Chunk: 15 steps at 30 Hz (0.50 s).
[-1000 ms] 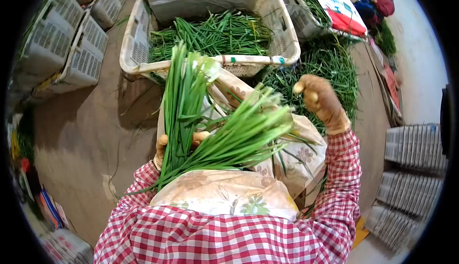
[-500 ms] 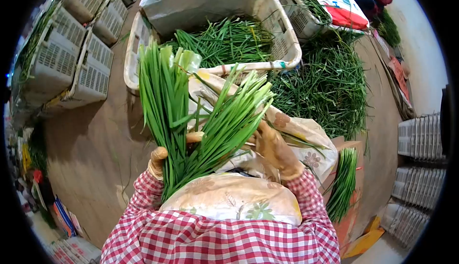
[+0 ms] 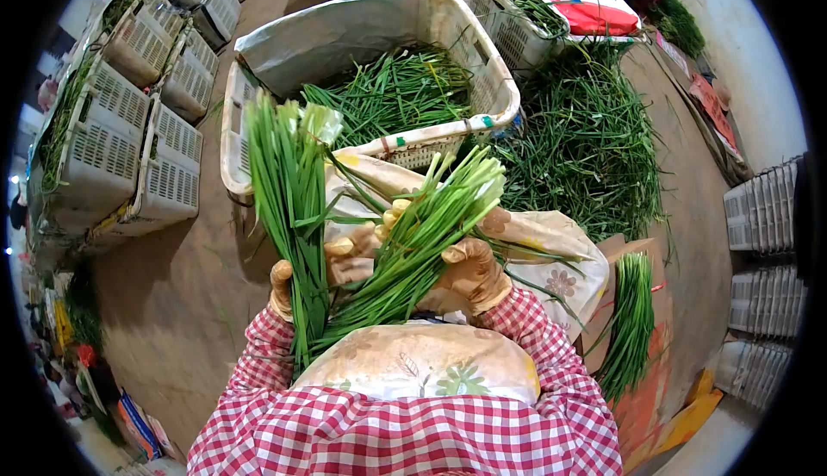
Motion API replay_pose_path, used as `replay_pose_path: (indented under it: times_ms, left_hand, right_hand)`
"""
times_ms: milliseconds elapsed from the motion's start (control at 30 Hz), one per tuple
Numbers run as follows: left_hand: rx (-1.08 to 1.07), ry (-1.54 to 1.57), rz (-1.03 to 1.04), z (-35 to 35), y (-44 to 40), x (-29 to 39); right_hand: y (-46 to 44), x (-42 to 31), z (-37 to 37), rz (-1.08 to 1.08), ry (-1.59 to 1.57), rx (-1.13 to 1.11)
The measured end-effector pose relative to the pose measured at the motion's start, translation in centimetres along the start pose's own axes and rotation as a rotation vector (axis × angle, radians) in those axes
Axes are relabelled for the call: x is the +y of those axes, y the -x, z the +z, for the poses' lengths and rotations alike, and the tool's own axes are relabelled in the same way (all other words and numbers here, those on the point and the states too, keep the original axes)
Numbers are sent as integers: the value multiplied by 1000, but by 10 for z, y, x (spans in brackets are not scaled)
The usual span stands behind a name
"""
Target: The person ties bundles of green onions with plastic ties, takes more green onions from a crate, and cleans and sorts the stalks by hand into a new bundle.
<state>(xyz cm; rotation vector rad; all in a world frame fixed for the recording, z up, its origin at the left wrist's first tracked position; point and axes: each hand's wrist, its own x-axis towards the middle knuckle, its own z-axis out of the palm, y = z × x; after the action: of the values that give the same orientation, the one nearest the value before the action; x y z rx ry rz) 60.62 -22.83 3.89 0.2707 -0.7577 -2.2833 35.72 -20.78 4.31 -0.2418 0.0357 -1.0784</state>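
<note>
Two bunches of garlic chives stand in a V over my lap, their pale cut ends pointing away from me. My left hand (image 3: pixel 282 285), gloved, is wrapped round the left bunch (image 3: pixel 291 179), thumb on the near side and fingertips showing past it. The right bunch (image 3: pixel 431 230) leans to the right. My gloved right hand (image 3: pixel 474 271) grips it, the thumb at its right edge and fingertips emerging on its left side. The lower leaves of both bunches cross above my stained, flower-printed apron (image 3: pixel 413 360). A few loose leaves trail over the cloth.
Ahead stands a white crate (image 3: pixel 370 144) holding chives. To its right lies a heap of loose leaves (image 3: pixel 586 140). Another chive bunch (image 3: pixel 629 325) rests on cardboard at my right. Stacked crates (image 3: pixel 103 140) line the left; more crates (image 3: pixel 762 209) are far right.
My right hand has moved in from beside the right bunch and closed round it, fingertips now showing on its left. The left hand keeps its hold. The view has shifted slightly.
</note>
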Motion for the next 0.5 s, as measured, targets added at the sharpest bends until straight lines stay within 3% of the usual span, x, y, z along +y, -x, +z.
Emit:
replay_pose_path:
  times_ms: [133,233,300,367,433,500]
  left_hand:
    - [-140,133,-79,-9,11,-18]
    - [30,29,-88,-5,26,-20]
    - [82,-76,-152,8,28,-10]
    - [53,-39,-138,25,23,0]
    - [77,-2,-188,25,28,6]
    - [156,19,-182,26,30,5]
  right_hand:
    - [7,-8,-6,-28,25,69]
    - [8,-45,-14,20,315,120]
    - [17,-79,48,-108,496,613]
    - [25,-104,21,-493,1146,653]
    - [20,-100,62,-611,1358,572]
    - [12,-96,89,-599,2135,327]
